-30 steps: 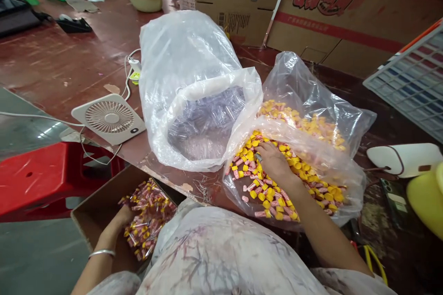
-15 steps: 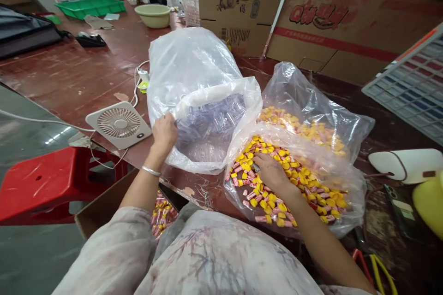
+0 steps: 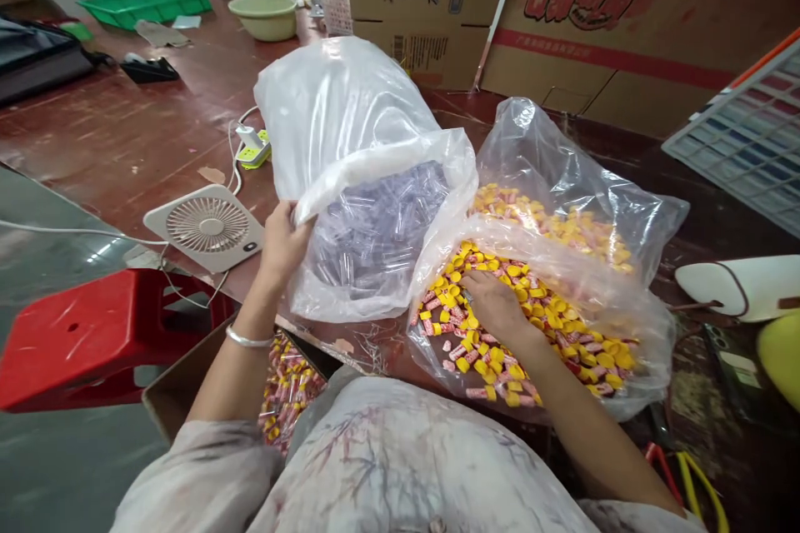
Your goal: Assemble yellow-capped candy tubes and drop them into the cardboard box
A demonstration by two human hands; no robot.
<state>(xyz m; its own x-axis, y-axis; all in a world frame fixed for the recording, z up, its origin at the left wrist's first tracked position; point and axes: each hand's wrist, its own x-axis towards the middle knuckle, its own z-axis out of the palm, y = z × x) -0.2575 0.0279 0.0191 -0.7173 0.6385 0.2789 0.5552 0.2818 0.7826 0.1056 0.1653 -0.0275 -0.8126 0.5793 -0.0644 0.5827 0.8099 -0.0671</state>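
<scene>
My left hand is closed on the left rim of a white plastic bag. Through the bag's mouth, a heap of clear plastic tubes faces me. To the right, my right hand rests palm down in an open clear plastic bag. Around it lie many yellow caps, several with pink-and-white patterned pieces in or beside them. The right fingertips are sunk among these, so their grip is hidden. The two bags touch at their rims.
A small white fan and a power strip with cables lie left of the bags. A red stool stands lower left. Below the table edge, a carton holds filled tubes. Large cardboard boxes stand behind.
My left hand has moved slightly left and down with the bag's rim. The clear tubes have slid forward and now spread across the bag's mouth. My right hand has stayed among the caps.
</scene>
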